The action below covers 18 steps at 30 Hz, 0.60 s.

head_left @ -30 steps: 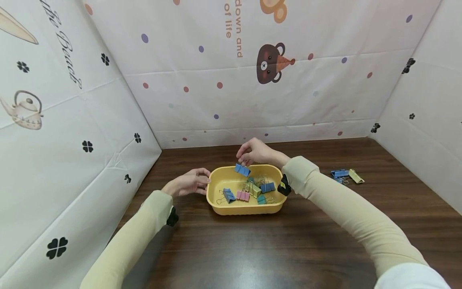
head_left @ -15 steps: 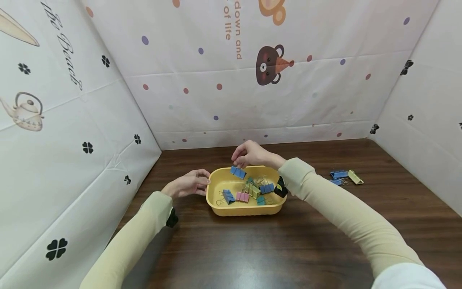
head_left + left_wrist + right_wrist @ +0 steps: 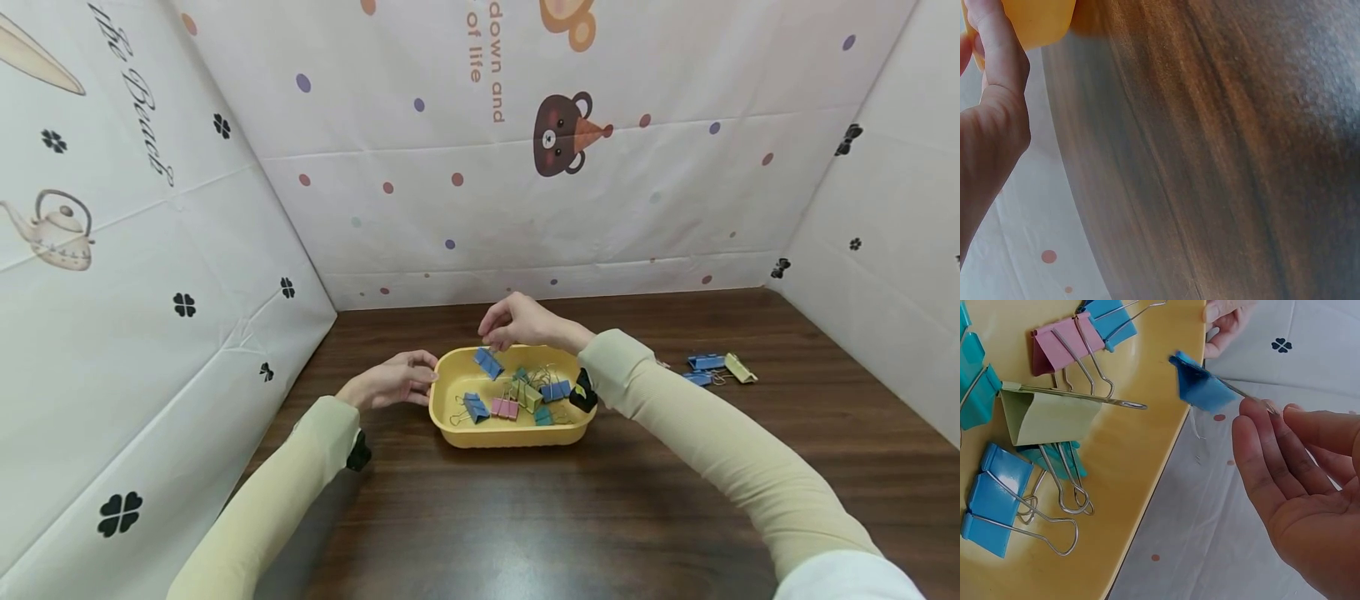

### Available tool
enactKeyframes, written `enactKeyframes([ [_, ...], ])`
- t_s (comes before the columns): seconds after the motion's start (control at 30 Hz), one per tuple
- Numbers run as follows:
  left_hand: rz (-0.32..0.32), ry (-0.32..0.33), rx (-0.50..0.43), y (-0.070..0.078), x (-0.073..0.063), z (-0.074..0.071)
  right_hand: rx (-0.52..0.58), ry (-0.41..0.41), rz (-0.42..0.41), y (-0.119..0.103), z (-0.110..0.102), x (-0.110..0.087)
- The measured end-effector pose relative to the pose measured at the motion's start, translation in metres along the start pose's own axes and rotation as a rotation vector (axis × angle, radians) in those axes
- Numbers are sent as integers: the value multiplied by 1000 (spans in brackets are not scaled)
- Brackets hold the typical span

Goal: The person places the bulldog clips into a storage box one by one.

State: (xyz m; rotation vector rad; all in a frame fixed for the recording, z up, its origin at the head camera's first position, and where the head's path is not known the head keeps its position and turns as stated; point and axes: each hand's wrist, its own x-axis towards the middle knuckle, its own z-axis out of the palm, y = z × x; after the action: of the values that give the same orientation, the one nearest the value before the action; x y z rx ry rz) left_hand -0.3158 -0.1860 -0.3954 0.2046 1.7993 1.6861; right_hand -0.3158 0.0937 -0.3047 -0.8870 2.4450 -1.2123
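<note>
A blue binder clip (image 3: 489, 363) dangles by its wire handle from my right hand (image 3: 525, 321), pinched between thumb and fingertips over the back left of a yellow plastic basin (image 3: 510, 438). In the right wrist view the same blue clip (image 3: 1205, 387) is slightly blurred and hangs at the basin's rim. My left hand (image 3: 393, 381) grips the basin's left end, thumb at the rim and fingers outside. Inside the basin lie a pink clip (image 3: 505, 407), a yellow-green clip (image 3: 528, 395), blue clips (image 3: 999, 499) and teal clips (image 3: 977, 384), some overlapping.
On the dark wooden table (image 3: 480, 517), right of the basin, lie a blue clip (image 3: 707, 362), a pale yellow clip (image 3: 740, 367) and another blue one partly behind the right sleeve (image 3: 720, 433). Patterned white sheets (image 3: 420, 217) wall in the back and both sides.
My right hand has shifted a little left with the blue binder clip, which has swung to a steeper tilt. My left hand stays on the basin's end.
</note>
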Motion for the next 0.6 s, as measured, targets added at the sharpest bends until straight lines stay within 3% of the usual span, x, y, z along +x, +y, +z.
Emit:
enactKeyframes([
  [0.3, 0, 5, -3, 0, 1, 0, -2, 51, 30, 6, -13, -7],
  [0.6, -10, 23, -8, 0, 1, 0, 39, 155, 110, 39, -55, -35],
])
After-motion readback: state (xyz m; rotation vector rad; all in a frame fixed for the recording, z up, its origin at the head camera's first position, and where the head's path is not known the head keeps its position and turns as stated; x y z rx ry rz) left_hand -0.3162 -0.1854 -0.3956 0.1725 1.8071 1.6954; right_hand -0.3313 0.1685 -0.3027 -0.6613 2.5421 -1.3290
